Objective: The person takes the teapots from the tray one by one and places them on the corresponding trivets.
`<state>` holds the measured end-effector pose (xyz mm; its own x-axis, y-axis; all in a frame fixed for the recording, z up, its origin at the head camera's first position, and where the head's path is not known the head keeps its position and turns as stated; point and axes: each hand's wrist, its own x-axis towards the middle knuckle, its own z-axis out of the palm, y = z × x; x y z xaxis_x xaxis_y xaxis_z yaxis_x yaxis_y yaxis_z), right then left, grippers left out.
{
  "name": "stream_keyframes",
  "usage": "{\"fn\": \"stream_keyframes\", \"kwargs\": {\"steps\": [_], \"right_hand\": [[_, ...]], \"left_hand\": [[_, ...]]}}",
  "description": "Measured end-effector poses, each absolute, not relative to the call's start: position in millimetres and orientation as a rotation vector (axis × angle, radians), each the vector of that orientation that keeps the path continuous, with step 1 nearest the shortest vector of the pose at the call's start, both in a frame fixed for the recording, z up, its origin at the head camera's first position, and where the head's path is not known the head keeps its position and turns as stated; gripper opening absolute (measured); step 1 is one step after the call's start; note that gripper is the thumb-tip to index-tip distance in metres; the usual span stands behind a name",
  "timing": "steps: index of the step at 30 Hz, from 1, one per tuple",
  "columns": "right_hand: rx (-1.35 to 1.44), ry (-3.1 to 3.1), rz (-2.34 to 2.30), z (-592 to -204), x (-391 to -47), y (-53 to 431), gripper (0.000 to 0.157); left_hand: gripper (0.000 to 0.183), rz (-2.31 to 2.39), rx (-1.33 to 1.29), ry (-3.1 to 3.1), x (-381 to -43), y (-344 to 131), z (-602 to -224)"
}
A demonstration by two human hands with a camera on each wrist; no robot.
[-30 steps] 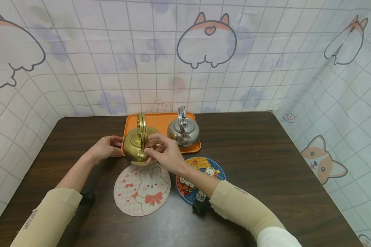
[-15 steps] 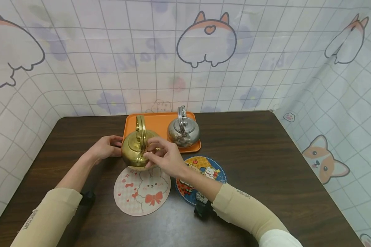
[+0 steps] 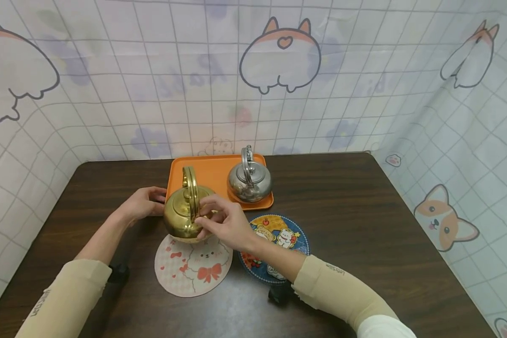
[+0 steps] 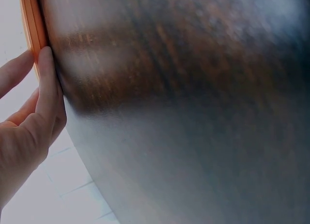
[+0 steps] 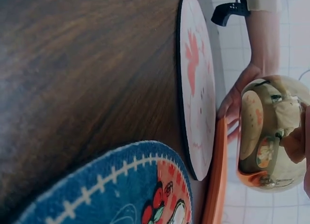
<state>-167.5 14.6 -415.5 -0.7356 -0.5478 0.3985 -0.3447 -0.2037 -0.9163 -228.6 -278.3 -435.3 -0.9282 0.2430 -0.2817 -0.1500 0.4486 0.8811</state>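
Note:
My right hand point(image 3: 226, 220) pinches the handle of a shiny gold kettle point(image 3: 181, 209). The kettle hangs upright between the tray's front left part and the round pink bunny mat point(image 3: 179, 274), overlapping both in the head view. In the right wrist view, the kettle's rounded side point(image 5: 264, 132) shows off the table and mirrors the mats. An orange tray point(image 3: 211, 164) lies at the table's back, and a silver kettle point(image 3: 253, 180) stands on its right side. At the tray's left edge my left hand point(image 3: 141, 204) holds the rim, fingertips against its outer wall in the left wrist view.
A round blue patterned mat point(image 3: 276, 253) lies right of the bunny mat, partly under my right forearm. The dark wooden table point(image 3: 355, 220) reaches back to a white grid-patterned curtain point(image 3: 211, 103). Black cameras are strapped to both wrists.
My right hand has brought the gold kettle toward me and slightly left, off the tray's middle and over the bunny mat's far edge. The left hand and silver kettle have stayed in place.

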Motion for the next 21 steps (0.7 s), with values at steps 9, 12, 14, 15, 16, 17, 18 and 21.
{"fn": "stream_keyframes", "kwargs": {"steps": [9, 12, 14, 15, 16, 17, 18, 21], "right_hand": [[-1.149, 1.841, -2.061, -420, -160, 16, 0.031], [-1.163, 1.853, -2.044, -422, -158, 16, 0.031], [-1.168, 1.859, -2.032, -422, -155, 17, 0.031], [-1.17, 1.862, -2.025, -423, -154, 17, 0.031], [-1.171, 1.862, -2.02, -423, -154, 17, 0.031], [-1.174, 1.862, -2.016, -423, -153, 17, 0.03], [-1.175, 1.86, -2.016, -424, -152, 17, 0.03], [-1.177, 1.849, -2.022, -424, -151, 17, 0.03]], "left_hand": [[0.068, 1.479, 0.068, 2.336, -227, -278, -434], [0.068, 1.484, 0.074, 2.332, -227, -278, -435], [0.068, 1.484, 0.077, 2.331, -227, -278, -436], [0.069, 1.484, 0.079, 2.329, -227, -279, -436], [0.069, 1.486, 0.08, 2.327, -227, -279, -437], [0.069, 1.49, 0.084, 2.325, -226, -279, -437], [0.069, 1.494, 0.084, 2.323, -226, -279, -437], [0.069, 1.506, 0.089, 2.321, -227, -279, -437]]}}
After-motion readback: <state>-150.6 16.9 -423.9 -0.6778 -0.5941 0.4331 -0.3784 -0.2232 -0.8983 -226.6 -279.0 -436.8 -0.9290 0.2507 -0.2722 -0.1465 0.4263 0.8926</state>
